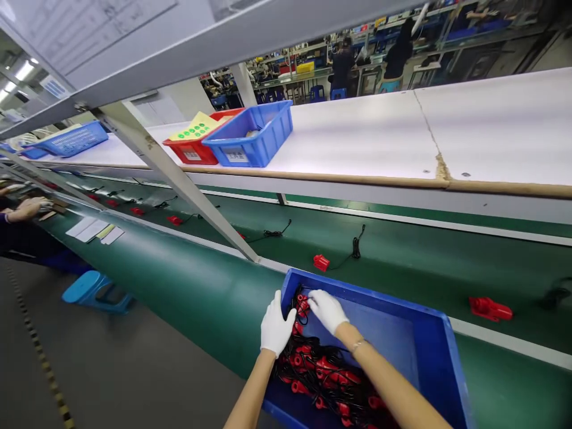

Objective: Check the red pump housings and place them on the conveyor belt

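A blue plastic bin (364, 295) sits on the green surface in front of me. Red plastic parts with black cables (324, 369) lie heaped along its left side and near end. My left hand (276, 326), in a white glove, is at the bin's left rim, fingers stretched and thumb spread toward the parts. Inside the bin, my right hand (328, 311), also gloved in white, has bent fingers at a red part with a black cable (302, 305) in the far left corner. Its fingertips are partly hidden, but they seem to pinch this piece.
Beyond the bin, a green conveyor belt (402, 262) carries spaced red parts with cables (320, 262). Above it runs a white shelf (357, 137) with a blue basket (277, 134) and a red basket (196, 154). A slanted metal post (179, 185) stands left. Another person's hands (29, 208) show far left.
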Demonstrator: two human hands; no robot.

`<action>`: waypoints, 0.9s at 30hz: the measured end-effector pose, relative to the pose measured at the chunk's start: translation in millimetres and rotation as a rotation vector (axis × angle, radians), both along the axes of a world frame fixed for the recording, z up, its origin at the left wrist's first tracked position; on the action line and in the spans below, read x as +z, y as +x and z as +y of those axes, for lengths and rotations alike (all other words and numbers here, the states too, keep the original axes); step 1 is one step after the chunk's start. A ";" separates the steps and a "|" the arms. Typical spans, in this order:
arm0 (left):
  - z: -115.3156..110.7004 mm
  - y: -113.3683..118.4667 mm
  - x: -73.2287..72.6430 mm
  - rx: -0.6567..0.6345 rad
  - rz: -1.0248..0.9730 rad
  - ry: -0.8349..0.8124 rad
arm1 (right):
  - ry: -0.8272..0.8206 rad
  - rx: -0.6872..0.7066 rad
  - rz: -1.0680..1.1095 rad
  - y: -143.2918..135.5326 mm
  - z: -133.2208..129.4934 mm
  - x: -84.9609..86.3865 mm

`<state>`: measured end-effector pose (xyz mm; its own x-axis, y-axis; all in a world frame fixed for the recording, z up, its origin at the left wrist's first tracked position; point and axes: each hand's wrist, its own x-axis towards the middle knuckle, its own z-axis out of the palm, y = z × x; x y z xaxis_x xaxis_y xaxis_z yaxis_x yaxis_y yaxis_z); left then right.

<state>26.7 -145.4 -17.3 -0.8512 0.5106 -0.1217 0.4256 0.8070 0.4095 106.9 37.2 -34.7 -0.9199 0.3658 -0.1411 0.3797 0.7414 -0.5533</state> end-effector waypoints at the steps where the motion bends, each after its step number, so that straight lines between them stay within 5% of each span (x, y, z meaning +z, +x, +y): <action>1: -1.6 -0.6 -0.9 0.000 -0.016 0.018 | -0.005 0.018 -0.039 -20.3 -16.3 -5.8; 6: -8.6 -4.0 -3.6 0.002 -0.083 0.111 | -0.013 -0.001 -0.189 -60.4 -36.3 -23.8; 12: -12.8 -9.7 -3.9 0.037 -0.189 0.250 | 0.092 -0.190 -0.145 0.4 -17.7 -13.2; 16: -6.5 -7.9 2.8 0.034 -0.173 0.368 | 0.204 -0.186 0.058 66.2 10.3 25.6; 20: 18.0 23.7 33.0 -0.046 -0.204 0.535 | 0.241 -0.060 0.240 118.8 21.7 82.9; 24: 46.3 80.1 80.4 -0.280 -0.854 0.947 | 0.259 0.140 0.449 147.1 4.7 142.5; 27: 55.9 114.1 108.5 -0.229 -1.190 1.050 | 0.248 0.195 0.565 156.8 -11.1 169.1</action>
<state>140.8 -89.5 91.2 -0.4299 0.8890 -0.1576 -0.4587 -0.0647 0.8862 263.7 26.1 134.4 -0.8809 0.1436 0.4511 -0.0746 0.8988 -0.4319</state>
